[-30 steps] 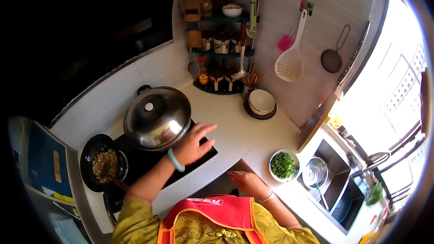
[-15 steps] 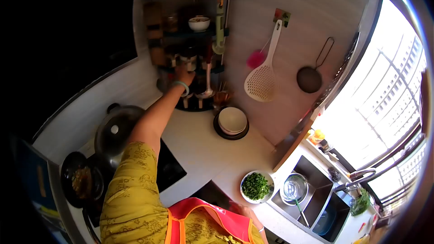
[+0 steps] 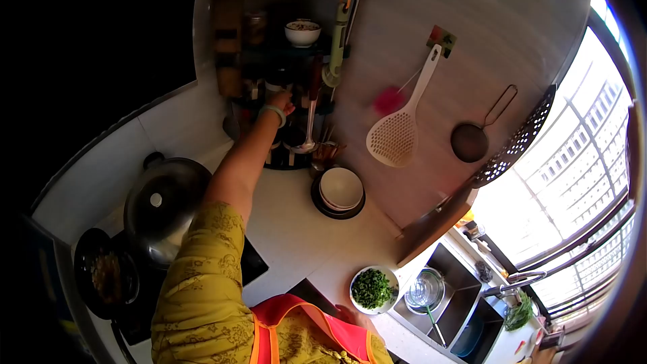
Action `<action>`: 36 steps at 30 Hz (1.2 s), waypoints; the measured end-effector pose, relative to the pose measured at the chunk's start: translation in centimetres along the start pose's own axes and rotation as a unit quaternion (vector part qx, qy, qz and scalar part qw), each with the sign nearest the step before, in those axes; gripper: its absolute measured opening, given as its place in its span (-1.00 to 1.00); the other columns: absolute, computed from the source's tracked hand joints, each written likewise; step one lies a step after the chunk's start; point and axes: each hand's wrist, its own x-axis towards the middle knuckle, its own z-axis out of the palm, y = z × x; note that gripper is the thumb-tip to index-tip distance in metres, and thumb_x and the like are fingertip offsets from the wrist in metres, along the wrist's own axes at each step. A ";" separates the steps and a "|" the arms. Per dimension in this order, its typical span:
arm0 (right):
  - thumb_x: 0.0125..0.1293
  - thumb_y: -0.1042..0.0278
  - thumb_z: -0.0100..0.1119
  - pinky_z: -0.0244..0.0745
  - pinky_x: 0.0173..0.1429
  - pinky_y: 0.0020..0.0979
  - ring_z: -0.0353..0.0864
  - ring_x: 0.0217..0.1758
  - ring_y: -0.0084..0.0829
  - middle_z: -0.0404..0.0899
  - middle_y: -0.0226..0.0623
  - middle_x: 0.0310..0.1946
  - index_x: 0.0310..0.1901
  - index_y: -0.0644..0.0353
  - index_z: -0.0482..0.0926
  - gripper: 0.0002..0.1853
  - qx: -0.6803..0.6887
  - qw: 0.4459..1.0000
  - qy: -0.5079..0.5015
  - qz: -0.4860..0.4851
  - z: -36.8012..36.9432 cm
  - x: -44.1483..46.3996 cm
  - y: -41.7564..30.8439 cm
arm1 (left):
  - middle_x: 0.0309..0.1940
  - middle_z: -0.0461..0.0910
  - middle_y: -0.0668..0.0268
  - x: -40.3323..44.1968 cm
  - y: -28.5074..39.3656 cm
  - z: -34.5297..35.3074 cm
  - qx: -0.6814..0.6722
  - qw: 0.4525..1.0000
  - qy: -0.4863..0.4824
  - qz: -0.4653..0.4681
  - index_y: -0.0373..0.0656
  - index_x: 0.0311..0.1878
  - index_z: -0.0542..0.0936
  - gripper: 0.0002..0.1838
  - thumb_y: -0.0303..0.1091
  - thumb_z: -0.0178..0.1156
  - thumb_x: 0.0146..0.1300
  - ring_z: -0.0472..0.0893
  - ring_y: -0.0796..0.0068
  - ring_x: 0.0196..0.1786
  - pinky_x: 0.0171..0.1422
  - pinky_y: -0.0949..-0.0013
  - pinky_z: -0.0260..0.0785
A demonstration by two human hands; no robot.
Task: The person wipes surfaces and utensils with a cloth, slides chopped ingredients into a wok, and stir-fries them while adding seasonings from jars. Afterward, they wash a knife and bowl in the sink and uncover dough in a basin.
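My left hand (image 3: 281, 102) is stretched out to the corner rack, its fingers curled in front of a jar (image 3: 275, 85) on a lower shelf. What the fingers close on, if anything, is hidden. Just right of it hangs a ladle (image 3: 311, 114) with a dark red handle. Low in the view, my right hand (image 3: 356, 317) is at the counter edge, partly covered by the red apron; its fingers are too unclear to read. The nearest thing to it is a white bowl of chopped greens (image 3: 372, 288).
On the left are a lidded wok (image 3: 165, 205) and a pan with food (image 3: 108, 276). Stacked bowls (image 3: 340, 189) stand below the rack. A white skimmer (image 3: 393, 138) and a strainer (image 3: 470, 141) hang on the wall. Right, the sink (image 3: 458, 300) holds a metal bowl (image 3: 426, 290).
The view has shifted, so the rack and wall tools appear further right. My left hand has turned slightly at the jar, its fingers now bent to the right. My right hand stays by the greens.
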 end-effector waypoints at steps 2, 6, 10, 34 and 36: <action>0.18 0.21 0.09 0.48 -0.09 -0.36 0.61 -0.19 -0.26 0.61 -0.18 -0.31 0.11 0.10 0.41 -0.56 -0.011 1.000 0.004 -0.026 -0.5 0.4 -0.8 | -0.46 0.42 0.31 -0.2 0.2 -0.4 0.062 0.998 0.017 0.017 -0.12 -0.06 0.44 -0.73 -0.27 0.13 0.20 0.46 0.46 -0.47 -0.38 0.36 0.46; 0.19 0.22 0.09 0.50 -0.16 -0.31 0.61 -0.24 -0.19 0.60 -0.14 -0.33 0.06 0.11 0.45 -0.60 -0.031 0.996 0.005 -0.080 -1.5 0.8 -2.2 | -0.56 0.38 0.35 -2.9 1.5 -0.5 0.072 0.994 0.011 0.081 -0.11 -0.32 0.44 -0.83 -0.21 0.04 0.21 0.38 0.52 -0.52 -0.48 0.44 0.30; 0.18 0.34 0.10 0.50 -0.30 -0.30 0.61 -0.35 -0.21 0.59 -0.10 -0.35 0.01 0.17 0.48 -0.67 -0.042 0.988 0.009 -0.150 -2.3 1.5 -3.5 | -0.61 0.33 0.43 -10.1 3.8 -1.0 0.067 0.991 0.018 0.118 -0.04 -0.53 0.37 -0.77 -0.19 0.03 0.18 0.30 0.59 -0.61 -0.53 0.45 0.19; 0.19 0.31 0.17 0.50 -0.23 -0.42 0.56 -0.30 -0.29 0.50 -0.13 -0.17 -0.04 0.28 0.48 -0.67 0.044 0.757 -0.250 -0.602 4.5 7.4 -30.9 | -0.59 0.21 0.46 -61.2 -7.7 -21.1 0.214 0.934 0.217 0.186 -0.13 -0.49 0.30 -0.77 -0.29 -0.17 0.30 0.20 0.68 -0.51 -0.36 0.57 0.11; 0.20 0.29 0.17 0.51 -0.24 -0.42 0.56 -0.30 -0.32 0.50 -0.13 -0.16 -0.05 0.30 0.48 -0.66 0.042 0.748 -0.265 -0.606 5.9 6.6 -31.5 | -0.58 0.24 0.47 -62.2 -7.9 -22.9 0.261 0.917 0.235 0.190 -0.14 -0.45 0.31 -0.79 -0.31 -0.18 0.29 0.21 0.70 -0.48 -0.32 0.58 0.11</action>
